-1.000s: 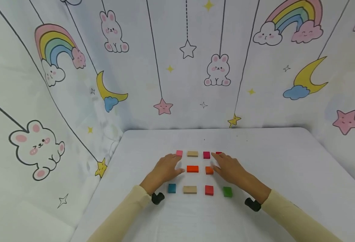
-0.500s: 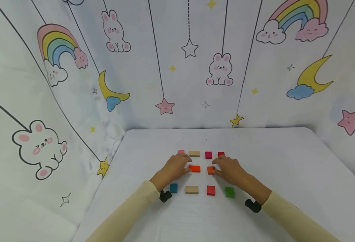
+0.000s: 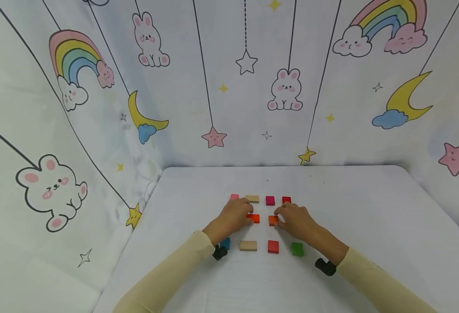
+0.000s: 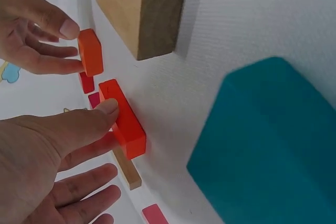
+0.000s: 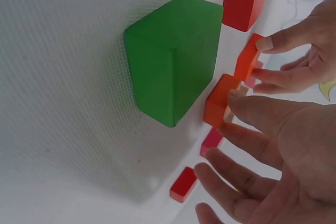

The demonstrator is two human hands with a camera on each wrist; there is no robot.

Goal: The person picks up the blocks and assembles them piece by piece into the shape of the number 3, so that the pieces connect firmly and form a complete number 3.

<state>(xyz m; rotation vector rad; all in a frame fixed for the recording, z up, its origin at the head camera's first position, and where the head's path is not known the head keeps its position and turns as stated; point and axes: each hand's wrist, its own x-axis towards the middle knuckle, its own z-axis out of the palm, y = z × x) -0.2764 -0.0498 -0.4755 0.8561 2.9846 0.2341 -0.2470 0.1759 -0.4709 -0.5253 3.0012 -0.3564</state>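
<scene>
Two blocks lie in the middle row on the white table. My left hand (image 3: 235, 216) pinches the longer red-orange block (image 4: 128, 124) at its left end, thumb on the near side and index finger behind, as the left wrist view shows. To the right, my right hand (image 3: 297, 219) has thumb and index finger on opposite sides of the shorter orange block (image 5: 218, 103). The other fingers of both hands are spread loosely. A small gap separates the two blocks in the head view.
Behind are a pink block (image 3: 234, 197), tan block (image 3: 252, 199), crimson block (image 3: 270, 200) and red block (image 3: 286, 200). In front sit a blue block (image 3: 225, 244), another tan block (image 3: 248, 246), another red block (image 3: 273, 247) and a green block (image 3: 297, 249). A patterned curtain (image 3: 182, 87) hangs behind.
My left hand has moved right from beside the pink block and taken hold of the red-orange block. My right hand's fingers have drawn in and closed around the orange block.
</scene>
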